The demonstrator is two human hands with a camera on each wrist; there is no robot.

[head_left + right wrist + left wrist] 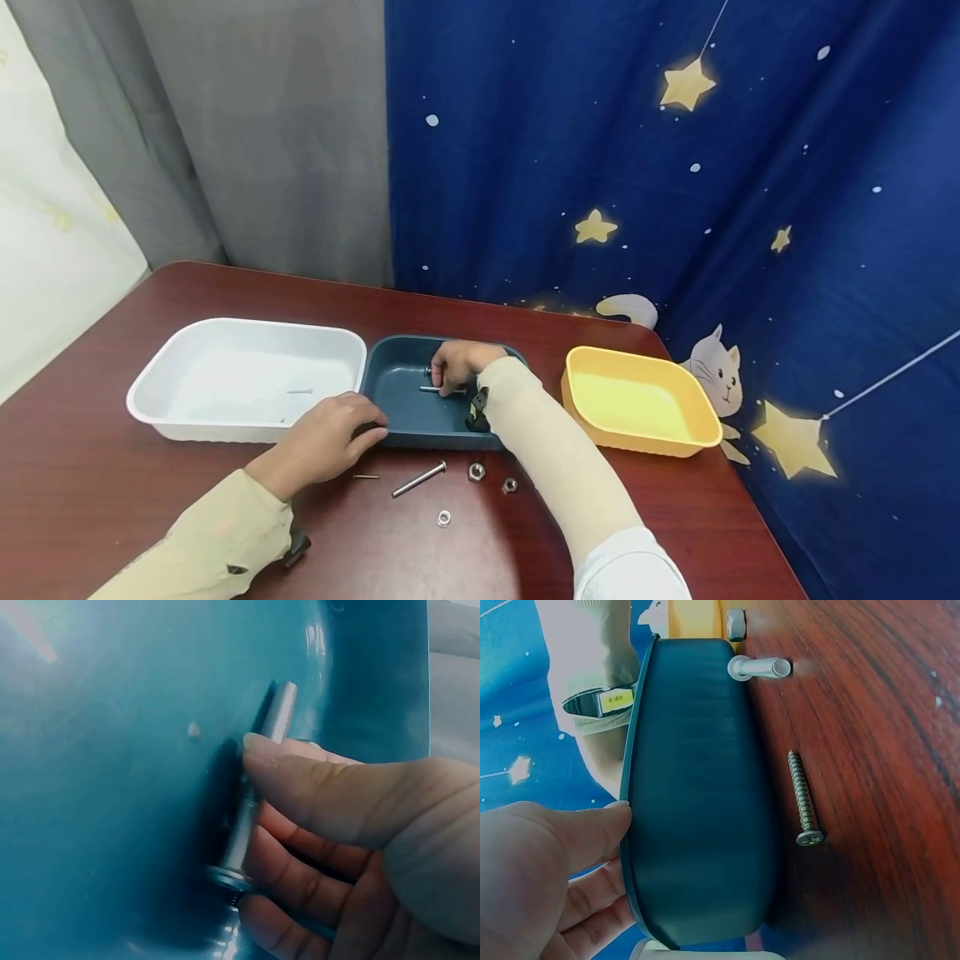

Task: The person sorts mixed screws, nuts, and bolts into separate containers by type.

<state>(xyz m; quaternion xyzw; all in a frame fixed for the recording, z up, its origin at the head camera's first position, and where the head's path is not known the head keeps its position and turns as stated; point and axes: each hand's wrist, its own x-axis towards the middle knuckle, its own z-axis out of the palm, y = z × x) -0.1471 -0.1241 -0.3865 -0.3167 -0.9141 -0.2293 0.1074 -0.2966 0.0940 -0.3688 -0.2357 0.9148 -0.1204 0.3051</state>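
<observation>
My right hand (467, 364) reaches into the dark teal tray (401, 417), pinching a silver bolt (241, 836) between thumb and fingers. The bolt's threaded end (283, 709) sticks out past the thumb, close above the tray floor. Beside the fingers, another small metal piece (428, 371) is partly hidden. My left hand (330, 435) grips the tray's near-left rim, thumb on the outer side and fingers over the edge in the left wrist view. On the table before the tray lie a thin screw (802, 799) and a long bolt (418, 480).
A hex nut (476, 472), a second nut (510, 485) and a flanged nut (444, 518) lie on the table. The white tray (180, 421) on the left contains a screw (300, 391). To the right stands a yellow tray (637, 437). Curtains hang behind the table.
</observation>
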